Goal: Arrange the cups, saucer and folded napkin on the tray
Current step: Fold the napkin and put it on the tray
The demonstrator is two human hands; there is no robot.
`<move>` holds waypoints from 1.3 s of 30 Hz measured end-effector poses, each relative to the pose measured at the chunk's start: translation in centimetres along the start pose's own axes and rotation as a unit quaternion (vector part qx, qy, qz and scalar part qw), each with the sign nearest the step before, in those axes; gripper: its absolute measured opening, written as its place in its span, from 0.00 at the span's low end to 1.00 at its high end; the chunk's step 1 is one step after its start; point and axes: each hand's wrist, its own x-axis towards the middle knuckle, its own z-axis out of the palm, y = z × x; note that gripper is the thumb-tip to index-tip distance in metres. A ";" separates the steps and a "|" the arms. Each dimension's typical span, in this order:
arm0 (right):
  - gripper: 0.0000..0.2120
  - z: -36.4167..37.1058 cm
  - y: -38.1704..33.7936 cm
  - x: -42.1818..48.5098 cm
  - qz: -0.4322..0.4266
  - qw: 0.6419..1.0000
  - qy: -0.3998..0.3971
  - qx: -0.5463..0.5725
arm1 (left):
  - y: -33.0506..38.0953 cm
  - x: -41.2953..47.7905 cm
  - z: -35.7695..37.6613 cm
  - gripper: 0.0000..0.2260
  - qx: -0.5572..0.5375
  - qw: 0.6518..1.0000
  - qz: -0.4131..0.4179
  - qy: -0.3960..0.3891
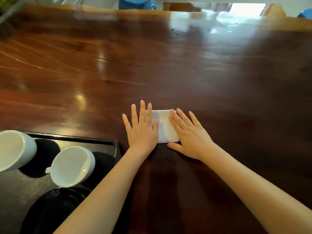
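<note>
A white folded napkin (164,126) lies flat on the wooden table, to the right of the tray. My left hand (141,127) presses flat on its left edge, fingers spread. My right hand (187,132) lies flat on its right edge, fingers spread too. Neither hand grips it. A black tray (101,144) sits at the lower left. Two white cups stand on it: one (15,149) at the far left, partly cut off, and one (72,166) nearer the middle. A dark saucer (57,201) rests on the tray in front of the second cup, partly hidden by my left forearm.
The polished dark wooden table (168,65) stretches far ahead and to the right, with bright reflections. A blue object (136,3) stands beyond the table's far edge.
</note>
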 end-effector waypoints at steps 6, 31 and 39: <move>0.28 0.1 -1.0 -1.3 -0.037 0.994 0.079 0.065 | -0.4 -2.5 0.7 0.23 -0.013 0.994 0.094 -0.054; 0.12 -3.4 -0.1 -0.6 0.079 0.869 0.167 0.459 | 1.3 -1.6 -7.6 0.10 -0.177 0.966 0.074 -0.173; 0.16 -5.9 -1.7 0.2 0.064 0.868 0.200 0.450 | 1.4 -2.7 -9.1 0.08 -0.536 0.790 0.002 -0.296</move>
